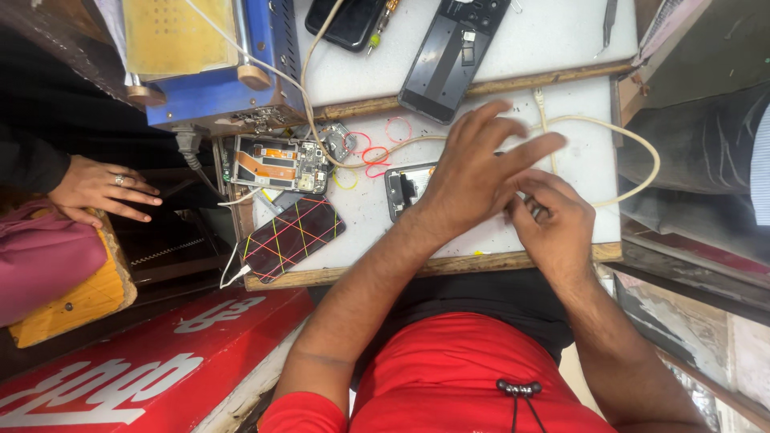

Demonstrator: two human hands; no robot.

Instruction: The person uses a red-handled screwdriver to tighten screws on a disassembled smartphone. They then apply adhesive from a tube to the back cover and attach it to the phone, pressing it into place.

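Observation:
My left hand lies palm down with its fingers spread over an opened phone, whose left end shows bare inner parts. My right hand is curled just right of it, fingertips tucked under the left hand's fingers near something small and dark. What it holds, if anything, is hidden. Both hands are over a white work board with a wooden rim.
On the board lie a dark phone with pink and yellow lines, a stripped phone with circuit boards, red rubber bands and a cream cable. Behind stand a blue machine, a black phone frame and tweezers. Another person's hand rests at left.

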